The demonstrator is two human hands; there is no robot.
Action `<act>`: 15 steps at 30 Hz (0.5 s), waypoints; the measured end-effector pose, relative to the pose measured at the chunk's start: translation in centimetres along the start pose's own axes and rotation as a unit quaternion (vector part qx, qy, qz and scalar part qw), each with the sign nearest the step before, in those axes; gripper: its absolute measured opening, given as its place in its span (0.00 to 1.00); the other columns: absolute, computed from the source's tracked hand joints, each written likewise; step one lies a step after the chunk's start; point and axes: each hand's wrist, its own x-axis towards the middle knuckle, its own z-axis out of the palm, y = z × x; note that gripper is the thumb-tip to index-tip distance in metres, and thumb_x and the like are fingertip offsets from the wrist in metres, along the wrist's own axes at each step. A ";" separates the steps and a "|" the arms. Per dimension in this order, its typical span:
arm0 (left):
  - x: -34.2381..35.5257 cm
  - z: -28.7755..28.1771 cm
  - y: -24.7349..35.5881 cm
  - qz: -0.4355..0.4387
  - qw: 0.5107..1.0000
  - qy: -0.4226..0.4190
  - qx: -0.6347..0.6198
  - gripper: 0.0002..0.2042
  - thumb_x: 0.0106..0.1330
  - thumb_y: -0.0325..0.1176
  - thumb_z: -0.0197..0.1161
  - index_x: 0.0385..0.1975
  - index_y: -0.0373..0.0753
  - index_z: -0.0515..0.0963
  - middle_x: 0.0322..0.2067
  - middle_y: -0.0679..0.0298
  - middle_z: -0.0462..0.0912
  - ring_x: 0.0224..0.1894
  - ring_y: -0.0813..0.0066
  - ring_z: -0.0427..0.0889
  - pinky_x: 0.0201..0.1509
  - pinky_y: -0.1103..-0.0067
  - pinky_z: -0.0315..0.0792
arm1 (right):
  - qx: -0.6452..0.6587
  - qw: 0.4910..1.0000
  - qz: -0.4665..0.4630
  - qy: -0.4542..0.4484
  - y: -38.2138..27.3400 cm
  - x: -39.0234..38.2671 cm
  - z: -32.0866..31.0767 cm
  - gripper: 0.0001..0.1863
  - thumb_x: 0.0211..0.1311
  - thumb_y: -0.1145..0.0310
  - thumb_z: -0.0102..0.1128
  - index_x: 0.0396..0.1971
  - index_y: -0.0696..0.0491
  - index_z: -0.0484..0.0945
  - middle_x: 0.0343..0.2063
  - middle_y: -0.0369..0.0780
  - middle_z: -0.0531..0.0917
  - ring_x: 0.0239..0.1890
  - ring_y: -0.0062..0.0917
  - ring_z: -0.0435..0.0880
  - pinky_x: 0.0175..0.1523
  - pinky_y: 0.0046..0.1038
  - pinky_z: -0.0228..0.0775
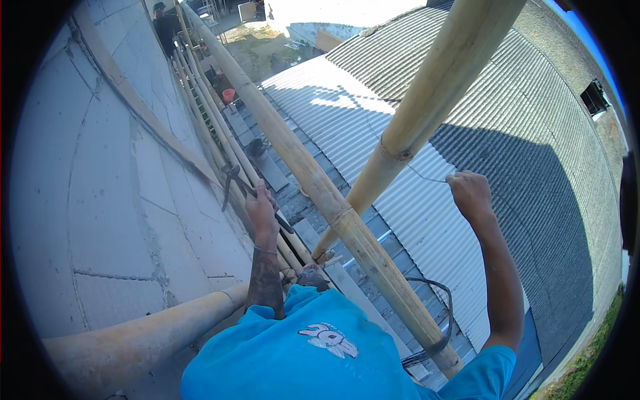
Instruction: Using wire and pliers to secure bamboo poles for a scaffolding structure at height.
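My left hand (261, 205) is closed around a pair of dark metal pincers (235, 175), whose head points up and left toward the wall. One dark handle sticks out below my fingers. Raised out to the right, my right hand (470, 193) pinches the end of a thin wire (427, 177). The wire runs left from my fingers and passes out of sight at a thick upright bamboo pole (407, 133). Crossing that pole is a long slanting bamboo pole (307, 173), which lies between my two hands.
A pale block wall (120, 200) rises on my left. Another thick bamboo pole (153, 333) spans the lower left. Dark looped cord (445, 307) hangs on the slanting pole. Corrugated roofing (513, 200) lies below right. Far down are a red bucket (229, 95) and a person (165, 27).
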 end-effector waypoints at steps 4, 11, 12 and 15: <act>-1.3 0.5 -7.9 -0.042 0.999 0.032 0.008 0.18 0.57 0.37 0.65 0.20 0.45 0.59 0.17 0.67 0.70 0.10 0.86 0.61 0.11 0.85 0.55 | 0.005 0.994 -0.107 0.002 -1.7 1.5 0.7 0.09 0.51 0.71 0.50 0.28 0.46 0.81 0.23 0.30 0.79 0.32 0.20 0.77 0.35 0.23 0.71; -0.3 1.5 -15.2 -0.153 0.988 -0.012 -0.008 0.21 0.51 0.42 0.70 0.20 0.45 0.59 0.16 0.68 0.68 0.12 0.84 0.65 0.12 0.83 0.59 | 0.038 0.967 -0.241 0.077 -4.0 3.3 0.6 0.08 0.47 0.71 0.53 0.28 0.45 0.79 0.19 0.29 0.75 0.29 0.19 0.75 0.34 0.22 0.70; 0.2 1.7 -16.3 -0.154 0.988 -0.008 -0.010 0.21 0.51 0.42 0.70 0.20 0.45 0.59 0.16 0.68 0.68 0.12 0.84 0.65 0.12 0.83 0.59 | 0.038 0.966 -0.244 0.075 -4.2 3.4 0.4 0.08 0.47 0.71 0.53 0.28 0.45 0.79 0.19 0.29 0.75 0.29 0.19 0.75 0.34 0.22 0.70; 1.3 3.3 -17.1 -0.143 0.983 -0.082 -0.076 0.21 0.50 0.42 0.71 0.21 0.46 0.60 0.15 0.71 0.65 0.14 0.84 0.66 0.15 0.84 0.61 | 0.038 0.965 -0.244 0.091 -4.3 3.7 0.5 0.08 0.46 0.72 0.54 0.28 0.45 0.79 0.19 0.29 0.74 0.29 0.19 0.74 0.34 0.22 0.69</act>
